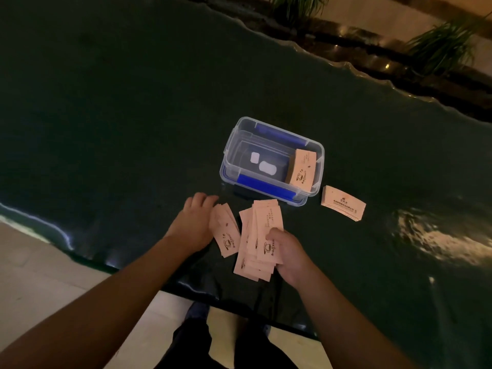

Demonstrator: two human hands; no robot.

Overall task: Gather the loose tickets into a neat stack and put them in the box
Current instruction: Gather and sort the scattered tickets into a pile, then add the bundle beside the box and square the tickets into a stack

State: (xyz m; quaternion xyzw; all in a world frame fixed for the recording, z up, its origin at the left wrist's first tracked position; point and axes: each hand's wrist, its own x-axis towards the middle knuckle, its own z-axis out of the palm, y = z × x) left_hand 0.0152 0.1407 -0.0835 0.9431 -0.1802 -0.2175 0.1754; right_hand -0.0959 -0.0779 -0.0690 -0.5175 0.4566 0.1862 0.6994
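A clear plastic box [271,161] with blue latches stands open on the dark table. A neat stack of pale tickets [302,170] leans inside its right end. Another squared stack of tickets [343,203] lies on the table just right of the box. In front of the box my right hand [290,251] grips a fanned, uneven bundle of tickets [259,238], thumb on top. My left hand [195,225] rests on a smaller bunch of tickets [226,233] on the table, fingers curled over its far end.
The dark glossy table [133,115] has a wavy edge near me and at the far right. Potted plants [439,43] stand beyond the far edge. A bright reflection [436,238] shows on the table at right. My legs and pale floor tiles are below.
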